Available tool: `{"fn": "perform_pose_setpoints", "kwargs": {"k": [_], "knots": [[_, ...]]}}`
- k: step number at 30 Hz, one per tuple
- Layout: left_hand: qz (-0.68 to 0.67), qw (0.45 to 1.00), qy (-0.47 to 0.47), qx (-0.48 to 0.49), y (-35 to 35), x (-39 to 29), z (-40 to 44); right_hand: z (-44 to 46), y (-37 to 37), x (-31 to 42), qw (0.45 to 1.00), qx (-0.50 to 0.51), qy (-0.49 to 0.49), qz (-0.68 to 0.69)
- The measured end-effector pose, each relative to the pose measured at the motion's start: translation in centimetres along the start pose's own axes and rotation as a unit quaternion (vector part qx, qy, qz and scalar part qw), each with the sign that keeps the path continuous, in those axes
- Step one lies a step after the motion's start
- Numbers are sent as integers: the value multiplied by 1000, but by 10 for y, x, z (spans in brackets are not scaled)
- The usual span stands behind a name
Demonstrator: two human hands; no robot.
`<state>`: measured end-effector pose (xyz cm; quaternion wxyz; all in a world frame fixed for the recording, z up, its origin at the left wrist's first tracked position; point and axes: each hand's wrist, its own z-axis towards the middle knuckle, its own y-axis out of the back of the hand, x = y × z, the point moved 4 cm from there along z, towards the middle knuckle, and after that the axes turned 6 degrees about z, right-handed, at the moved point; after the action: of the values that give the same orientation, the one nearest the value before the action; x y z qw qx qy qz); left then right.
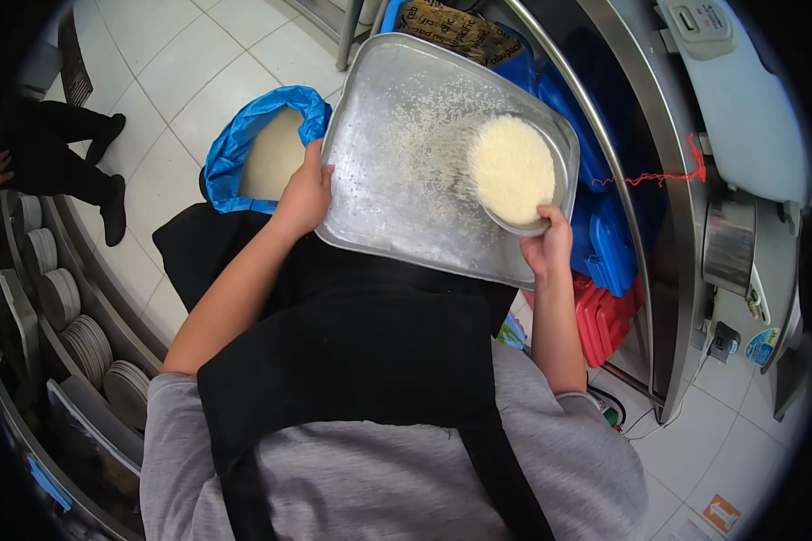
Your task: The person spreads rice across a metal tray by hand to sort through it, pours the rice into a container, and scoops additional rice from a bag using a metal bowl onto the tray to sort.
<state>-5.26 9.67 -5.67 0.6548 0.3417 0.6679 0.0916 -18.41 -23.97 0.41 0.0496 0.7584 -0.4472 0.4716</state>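
Head view, L hand (307, 194): extended fwd, clamped on tray (356, 171) L edge.
R hand (550, 242): extended fwd, gripping near rim of bowl (562, 180) w/ rice (512, 167).
Bowl pos.: tray's R side; contact unclear.
Edges: blue bag (228, 153) just beside tray L; steel rail (608, 149) near R.
Room: tray's L part mostly bare.

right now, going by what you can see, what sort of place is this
Most likely a restaurant or canteen kitchen: stacked plates along the picture's left, a big metal tray scattered with what looks like rice, and a blue bag of similar grain.
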Motion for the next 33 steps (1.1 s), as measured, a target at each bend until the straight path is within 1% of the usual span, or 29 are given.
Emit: {"fn": "perform_pose_setpoints", "kwargs": {"k": [1,2,3,5,7,9,11,12,14,15,17,21,23,25,27,29,30,32,33], "knots": [[-5,1000,2,-1,0,0,0,4,-7,-1,1000,-8,-6,-13],[-5,1000,1,-3,1,0,0,10,-8,-2,999,15,-3,-30],[-1,1000,6,-1,1,-1,0,10,-15,-1,999,17,-2,-30],[1,1000,11,0,1,-1,-1,6,-33,-3,999,36,-27,1],[-13,1000,-4,-9,1,-2,-1,9,-37,-5,999,28,-27,-17],[-9,1000,-1,-3,1,1,-1,9,-39,-4,999,23,-27,-33],[-6,1000,2,2,0,3,1,5,-42,2,997,60,-21,-34],[-12,1000,-3,0,1,2,1,6,-43,1,997,60,-21,-35],[-21,1000,-8,1,1,0,-1,8,-37,1,1000,15,5,-8],[-18,1000,0,5,1,-1,-1,8,-34,3,1000,14,6,-8],[-15,1000,6,8,2,-1,0,9,-26,9,997,34,10,-63],[-15,1000,1,6,0,2,-1,8,-16,9,999,39,7,-23],[-20,1000,-2,3,1,0,0,6,-15,9,999,13,40,-32],[2,1000,23,16,1,2,-1,0,-5,10,999,18,23,-42],[-5,1000,11,10,1,2,0,0,2,7,998,20,5,-52],[-13,1000,-2,9,-1,2,-1,0,13,4,999,-20,29,11],[-12,1000,12,15,-1,3,0,-2,14,6,999,-22,29,12],[-9,999,26,19,-1,4,1,-9,18,12,997,-36,43,-50],[-4,1000,15,15,0,3,1,-9,24,13,997,-37,43,-48]]}}
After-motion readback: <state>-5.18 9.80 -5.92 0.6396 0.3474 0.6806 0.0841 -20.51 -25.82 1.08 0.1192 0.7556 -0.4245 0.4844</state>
